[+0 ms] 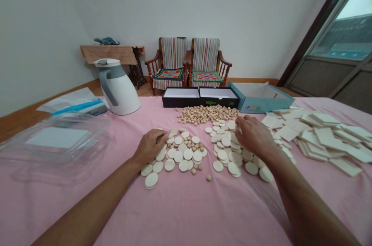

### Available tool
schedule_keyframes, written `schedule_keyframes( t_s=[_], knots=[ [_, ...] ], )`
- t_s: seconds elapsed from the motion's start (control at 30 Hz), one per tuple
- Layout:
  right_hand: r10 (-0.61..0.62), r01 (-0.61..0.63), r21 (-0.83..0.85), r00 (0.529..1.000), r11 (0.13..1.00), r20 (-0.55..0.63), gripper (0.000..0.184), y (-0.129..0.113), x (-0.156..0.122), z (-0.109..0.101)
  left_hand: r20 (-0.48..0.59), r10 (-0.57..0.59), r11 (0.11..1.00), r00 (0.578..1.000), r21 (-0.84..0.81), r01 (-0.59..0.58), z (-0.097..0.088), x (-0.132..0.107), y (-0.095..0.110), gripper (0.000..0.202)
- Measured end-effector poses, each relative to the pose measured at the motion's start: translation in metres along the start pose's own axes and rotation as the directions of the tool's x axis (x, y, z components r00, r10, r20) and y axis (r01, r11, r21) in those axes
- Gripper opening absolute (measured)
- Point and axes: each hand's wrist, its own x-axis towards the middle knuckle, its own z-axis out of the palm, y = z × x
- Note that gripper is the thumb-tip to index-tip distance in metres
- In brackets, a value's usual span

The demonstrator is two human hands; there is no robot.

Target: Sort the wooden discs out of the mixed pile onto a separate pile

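My left hand (151,146) rests at the left edge of a spread of pale round wooden discs (178,156), its fingers curled together. What its fingertips hold, if anything, is hidden. A few small wooden beads (194,146) lie among these discs. Over a second heap of discs (223,155), my right hand (253,132) is bent down with its fingers pinched together. A pale disc (231,125) is right beside those fingertips; whether they grip it I cannot tell. Behind both heaps lies a large pile of wooden beads (207,114).
On the right are stacked pale square tiles (325,133). A black divided box (180,102) and a light blue box (266,105) stand behind the beads. A white jug (124,94), a blue packet (95,108) and clear plastic trays (95,129) occupy the left of the pink cloth (186,211).
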Motion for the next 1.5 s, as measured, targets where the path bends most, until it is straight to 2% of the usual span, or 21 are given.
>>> schedule_keyframes(
  t_s=[0.07,0.13,0.2,0.3,0.37,0.5,0.63,0.8,0.97,1.13,1.37,1.5],
  knots=[
    [0.06,-0.064,-0.056,0.996,0.996,-0.066,0.023,0.007,0.003,0.001,-0.006,0.0,1.0,1.0,-0.001,0.0,0.0,0.0,0.0,0.025],
    [0.003,-0.003,0.007,0.996,1.0,-0.094,0.022,0.002,0.003,0.003,-0.006,-0.002,1.0,1.0,-0.003,0.002,0.0,0.0,0.0,0.025],
    [-0.155,0.159,0.177,0.987,0.971,-0.038,0.017,-0.013,-0.001,0.007,0.0,-0.004,1.0,1.0,-0.008,0.004,-0.001,0.0,0.001,0.026],
    [-0.422,0.366,0.419,0.905,0.831,0.047,0.014,-0.043,-0.012,0.015,0.012,-0.003,1.0,1.0,-0.009,0.003,-0.002,0.0,0.001,0.028],
    [-0.479,0.413,0.44,0.877,0.798,0.045,0.016,-0.059,-0.02,0.023,0.016,-0.004,1.0,1.0,-0.006,0.004,-0.001,0.0,0.001,0.028],
    [-0.446,0.399,0.378,0.894,0.835,0.042,0.018,-0.075,-0.027,0.035,0.017,-0.006,1.0,1.0,-0.005,0.006,0.001,0.0,-0.002,0.028],
    [-0.416,0.366,0.399,0.909,0.841,0.042,0.017,-0.075,-0.024,0.038,0.009,0.0,1.0,1.0,-0.011,0.0,0.002,0.0,-0.002,0.027],
    [-0.303,0.269,0.4,0.953,0.876,0.025,0.014,-0.072,-0.017,0.038,0.006,0.001,1.0,1.0,-0.01,-0.001,0.0,0.0,0.0,0.026],
    [-0.291,0.241,0.353,0.952,0.904,0.095,0.02,-0.08,-0.017,0.043,0.006,0.007,1.0,1.0,-0.012,-0.007,0.001,0.0,-0.001,0.026],
    [-0.287,0.237,0.331,0.951,0.913,0.112,0.022,-0.084,-0.017,0.046,0.003,0.009,1.0,1.0,-0.012,-0.009,0.001,0.0,-0.002,0.026],
    [-0.286,0.241,0.399,0.956,0.885,0.057,0.016,-0.079,-0.018,0.05,0.006,-0.001,1.0,1.0,-0.014,0.002,0.0,0.0,0.0,0.025],
    [-0.229,0.216,0.425,0.973,0.879,-0.02,0.017,-0.067,-0.005,0.049,0.013,0.0,1.0,1.0,-0.026,0.0,0.0,0.0,0.0,0.024]
  ],
)
